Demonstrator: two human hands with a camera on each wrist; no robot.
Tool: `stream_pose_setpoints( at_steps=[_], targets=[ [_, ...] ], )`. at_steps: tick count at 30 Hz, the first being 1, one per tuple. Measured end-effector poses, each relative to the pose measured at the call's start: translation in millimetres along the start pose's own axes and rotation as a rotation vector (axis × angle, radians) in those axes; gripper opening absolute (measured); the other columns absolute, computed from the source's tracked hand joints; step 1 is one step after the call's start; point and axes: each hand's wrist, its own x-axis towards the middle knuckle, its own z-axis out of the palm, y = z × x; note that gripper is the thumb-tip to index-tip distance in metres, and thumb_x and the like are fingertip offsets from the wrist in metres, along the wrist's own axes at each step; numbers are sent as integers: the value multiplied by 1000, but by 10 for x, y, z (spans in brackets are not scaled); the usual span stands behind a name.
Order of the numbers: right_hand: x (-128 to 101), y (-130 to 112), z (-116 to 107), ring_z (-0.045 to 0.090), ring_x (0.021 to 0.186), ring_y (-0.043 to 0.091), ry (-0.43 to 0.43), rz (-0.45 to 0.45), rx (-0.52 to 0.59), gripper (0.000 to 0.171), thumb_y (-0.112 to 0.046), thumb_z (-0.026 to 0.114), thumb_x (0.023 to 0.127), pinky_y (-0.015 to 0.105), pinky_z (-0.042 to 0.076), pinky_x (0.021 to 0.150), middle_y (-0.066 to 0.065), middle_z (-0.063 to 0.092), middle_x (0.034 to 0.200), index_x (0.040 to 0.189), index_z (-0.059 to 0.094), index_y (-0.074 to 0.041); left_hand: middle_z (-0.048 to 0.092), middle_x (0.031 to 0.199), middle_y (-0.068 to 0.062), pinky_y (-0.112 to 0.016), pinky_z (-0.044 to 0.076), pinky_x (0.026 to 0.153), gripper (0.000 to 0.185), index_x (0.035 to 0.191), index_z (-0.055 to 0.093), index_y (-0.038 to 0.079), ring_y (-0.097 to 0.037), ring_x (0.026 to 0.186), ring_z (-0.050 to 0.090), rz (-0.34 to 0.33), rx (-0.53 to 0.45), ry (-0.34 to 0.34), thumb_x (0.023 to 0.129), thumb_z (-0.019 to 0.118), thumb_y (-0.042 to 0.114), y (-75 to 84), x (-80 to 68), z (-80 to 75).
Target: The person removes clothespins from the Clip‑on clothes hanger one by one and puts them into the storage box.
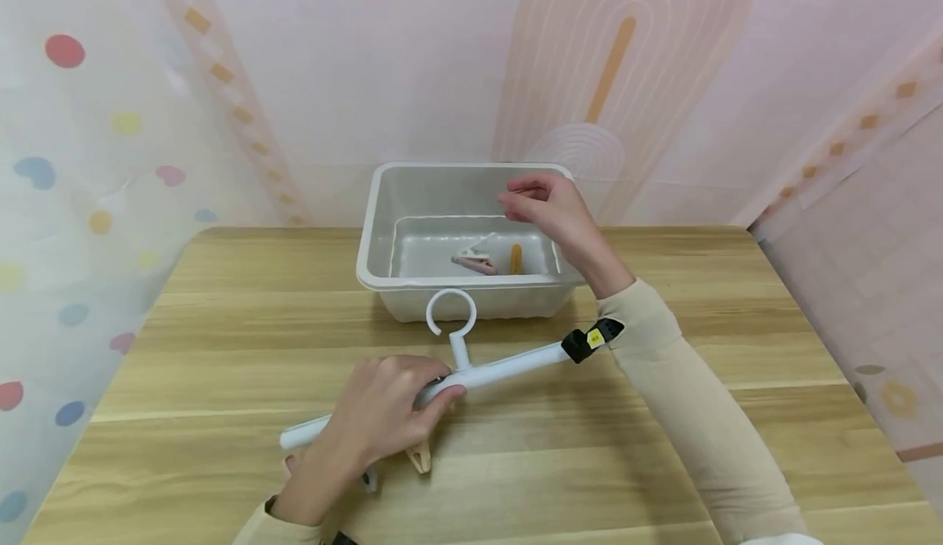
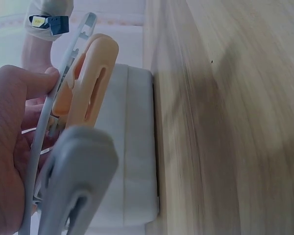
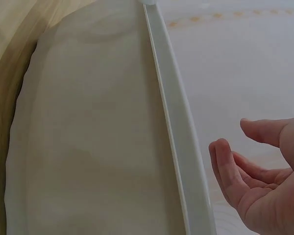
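My left hand [image 1: 383, 422] grips the bar of a white plastic hanger [image 1: 494, 369] that lies across the wooden table, its hook [image 1: 451, 314] pointing toward the bin. In the left wrist view an orange clothespin [image 2: 90, 81] and a grey clothespin [image 2: 78, 181] hang clipped on the hanger bar [image 2: 44, 137] beside my palm. My right hand [image 1: 548, 205] hovers over the white plastic bin [image 1: 383, 201], fingers loosely curled and holding nothing, as the right wrist view shows fingers [image 3: 225, 166]. Inside the bin lie a pink-and-white clothespin [image 1: 475, 260] and an orange clothespin [image 1: 516, 258].
The wooden table [image 1: 221, 349] spreads out on both sides of the hanger. The bin stands at the table's far edge against a pastel wall. A patterned curtain [image 1: 81, 160] hangs at the left. The bin rim [image 3: 174, 127] runs close beside my right hand.
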Motion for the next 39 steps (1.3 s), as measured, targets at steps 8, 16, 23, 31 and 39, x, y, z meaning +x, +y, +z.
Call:
stream_pose_setpoints(
  at_steps=[8, 16, 23, 31, 39],
  targets=[
    [-133, 6, -33, 70, 93, 14, -40, -47, -44, 42, -21, 64, 98, 32, 57, 96, 20, 65, 126, 133, 57, 2, 55, 61, 17, -13, 31, 47, 19, 79, 70, 22, 5, 52, 37, 17, 7, 8, 87, 75, 40, -12, 34, 5],
    [-378, 53, -93, 68, 102, 19, -82, -136, -199, 40, -31, 65, 98, 30, 57, 89, 10, 68, 124, 130, 61, -8, 54, 61, 17, -16, 31, 48, 22, 77, 67, 23, 3, 53, 38, 42, 24, 30, 86, 74, 41, -22, 92, -11],
    [-591, 108, -108, 67, 107, 19, -75, -182, -318, 36, -34, 68, 96, 35, 55, 90, 4, 71, 119, 125, 66, -14, 55, 62, 17, -17, 32, 48, 22, 78, 67, 23, 3, 53, 40, 57, 30, 29, 86, 74, 42, -35, 128, -50],
    [-824, 235, -105, 68, 101, 15, -98, -262, -350, 28, -26, 72, 94, 36, 56, 91, 3, 73, 108, 117, 69, -10, 47, 59, 18, -15, 28, 48, 24, 73, 63, 24, 4, 52, 35, 69, 25, 49, 86, 74, 41, -61, 144, -80],
    [-1032, 319, -110, 68, 95, 10, -83, -315, -422, 24, -28, 74, 92, 35, 58, 88, -4, 75, 101, 112, 72, -15, 50, 60, 17, -14, 29, 48, 22, 76, 66, 23, 4, 53, 36, 72, 26, 52, 86, 74, 41, -78, 150, -97]
  ],
)
